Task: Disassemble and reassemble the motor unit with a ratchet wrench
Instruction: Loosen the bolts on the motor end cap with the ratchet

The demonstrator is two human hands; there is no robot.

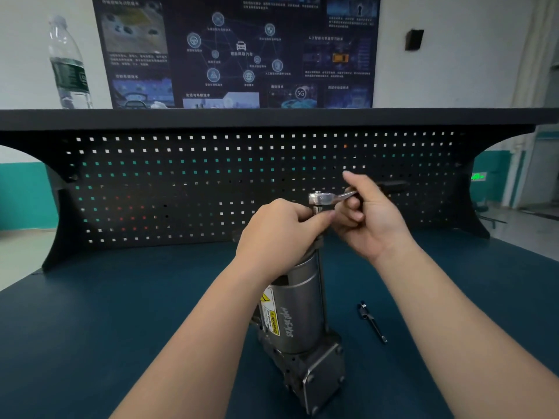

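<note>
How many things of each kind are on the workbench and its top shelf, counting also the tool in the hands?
Motor unit: 1
Ratchet wrench: 1
Long bolt lying on the bench: 1
Water bottle on the shelf: 1
Total: 4

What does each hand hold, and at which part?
Right hand grips the silver metal ratchet wrench by its handle; left hand pinches its socket atop the upright grey cylindrical motor unit.

"WARNING" on motor unit [298, 309] yellow label [273, 323], seemingly "5G" on wall poster [236, 49]
</note>
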